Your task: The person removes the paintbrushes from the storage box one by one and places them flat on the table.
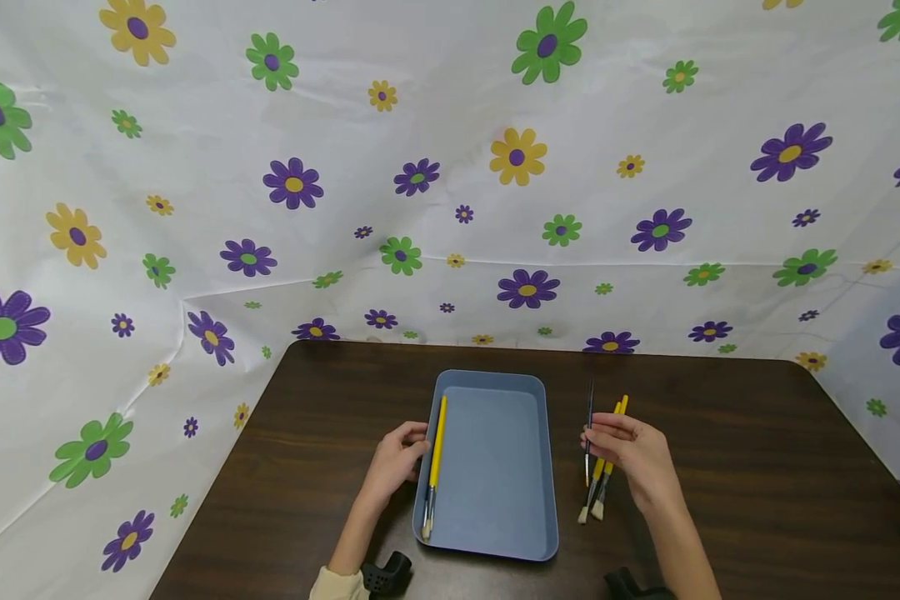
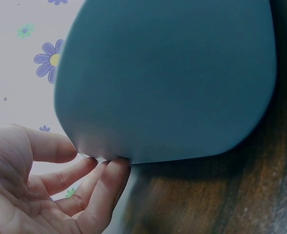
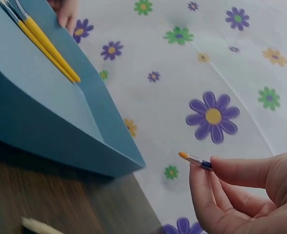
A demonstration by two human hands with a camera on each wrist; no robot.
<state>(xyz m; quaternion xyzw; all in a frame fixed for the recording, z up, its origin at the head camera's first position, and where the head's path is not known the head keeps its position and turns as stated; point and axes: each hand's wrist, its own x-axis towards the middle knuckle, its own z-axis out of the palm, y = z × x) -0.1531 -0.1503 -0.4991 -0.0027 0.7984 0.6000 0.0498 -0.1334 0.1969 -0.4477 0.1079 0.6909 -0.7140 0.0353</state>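
Observation:
My right hand (image 1: pixel 630 454) pinches a thin dark-handled paintbrush (image 3: pixel 197 161) between thumb and fingertips; its small orange tip points down in the head view. Under that hand, two yellow-handled paintbrushes (image 1: pixel 598 469) lie on the table with pale bristles toward me, partly hidden by the fingers. A blue-grey rectangular tray (image 1: pixel 498 467) stands between my hands. Inside it, two yellow paintbrushes (image 3: pixel 48 46) lie side by side along the left wall. My left hand (image 1: pixel 396 462) holds the tray's left edge, thumb and curved fingertips against it in the left wrist view.
The dark brown wooden table (image 1: pixel 307 417) reaches back to a white cloth (image 1: pixel 450 142) printed with purple, green and yellow flowers. Black wrist straps (image 1: pixel 387 575) show at the bottom of the head view.

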